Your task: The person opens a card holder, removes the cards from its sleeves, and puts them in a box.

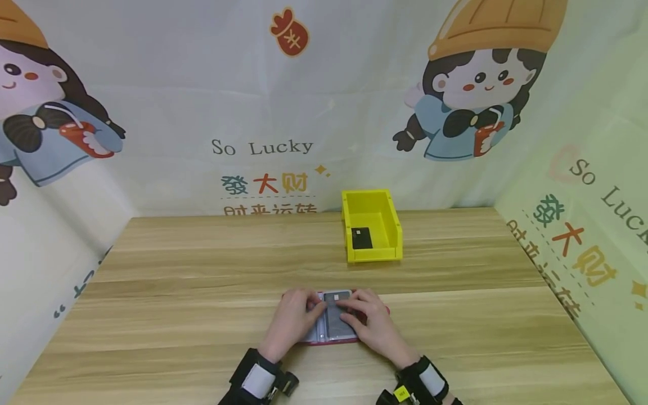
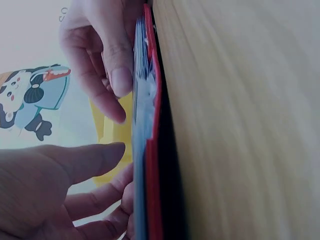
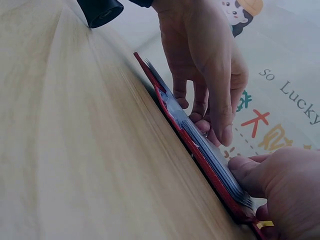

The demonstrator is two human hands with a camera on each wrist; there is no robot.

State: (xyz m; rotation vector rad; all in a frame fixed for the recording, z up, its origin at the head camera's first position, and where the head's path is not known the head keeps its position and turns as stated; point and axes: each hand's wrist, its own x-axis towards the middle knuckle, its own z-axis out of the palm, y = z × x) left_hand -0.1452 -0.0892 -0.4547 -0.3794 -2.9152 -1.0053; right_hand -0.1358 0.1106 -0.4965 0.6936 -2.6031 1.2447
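A card holder (image 1: 320,336) with a red cover lies spread on the table, its clear sleeves stacked inside. A dark grey card (image 1: 336,322) with a small light square near its top lies at the right-hand sleeve. My left hand (image 1: 295,316) is over the card's left side, fingertips close together; in the left wrist view its thumb (image 2: 107,156) is straight and apart from the sleeves. My right hand (image 1: 372,323) reaches in from the right, its index finger and thumb touching the card. Red cover and layered sleeves (image 3: 210,160) show edge-on in the right wrist view.
A yellow bin (image 1: 374,254) stands at the back of the wooden table (image 1: 202,270), with a black card (image 1: 361,238) inside. Printed cloth (image 1: 177,84) hangs behind and at both sides. Each wrist wears a black strap with a camera (image 1: 288,384).
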